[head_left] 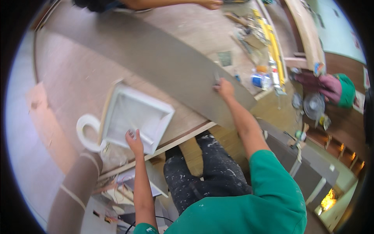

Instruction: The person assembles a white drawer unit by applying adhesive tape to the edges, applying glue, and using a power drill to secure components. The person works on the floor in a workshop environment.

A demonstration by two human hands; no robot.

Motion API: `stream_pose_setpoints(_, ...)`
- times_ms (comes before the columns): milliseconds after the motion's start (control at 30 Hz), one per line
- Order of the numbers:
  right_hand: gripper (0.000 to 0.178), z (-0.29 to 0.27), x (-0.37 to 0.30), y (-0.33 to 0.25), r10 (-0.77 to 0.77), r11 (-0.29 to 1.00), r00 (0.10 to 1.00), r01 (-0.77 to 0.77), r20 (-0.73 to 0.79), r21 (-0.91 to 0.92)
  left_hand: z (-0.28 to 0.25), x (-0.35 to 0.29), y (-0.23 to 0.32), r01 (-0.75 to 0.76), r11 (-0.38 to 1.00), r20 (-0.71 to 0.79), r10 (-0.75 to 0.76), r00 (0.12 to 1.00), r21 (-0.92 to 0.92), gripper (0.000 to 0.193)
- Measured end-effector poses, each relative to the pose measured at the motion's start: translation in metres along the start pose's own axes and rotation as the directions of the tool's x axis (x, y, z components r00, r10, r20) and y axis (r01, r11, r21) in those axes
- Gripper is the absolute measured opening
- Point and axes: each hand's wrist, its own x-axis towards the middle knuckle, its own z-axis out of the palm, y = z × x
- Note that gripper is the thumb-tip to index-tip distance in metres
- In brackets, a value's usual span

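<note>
A long grey-brown panel (156, 58) lies slantwise across the worktable. Over its right part, my right hand (226, 90) is closed on a slim, light-coloured tool (217, 76), blurred, its kind unclear. My left hand (135, 143) reaches over the near side of a white open box, like a drawer (128, 102), with its fingers curled around a small greyish thing that I cannot make out. The box stands on the table, left of the panel's near edge. Beside it lies a white ring-shaped roll (80, 126), like edge banding.
Another person's forearm and hand (210, 4) reach over the far edge. Yellow levels (274, 50), a blue-and-white can (257, 80) and scraps lie at the right. A wrapped brown roll (70, 195) leans at the lower left. A grey cabinet piece (311, 163) stands at the right.
</note>
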Motion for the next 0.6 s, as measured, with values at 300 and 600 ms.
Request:
stream_pose_setpoints(300,0.032,-0.04,0.021,0.022,-0.143,0.904,0.913,0.277,-0.381,0.325,0.041,0.024,-0.092,0.173,0.927,0.042,-0.198,0.979,0.332,0.046)
stream_pose_setpoints(600,0.033,-0.152,0.09,0.177,0.512,0.851,0.675,-0.311,-0.532,0.424,-0.006,-0.005,0.002,0.593,0.783,0.128,-0.579,0.805,-0.19,0.017)
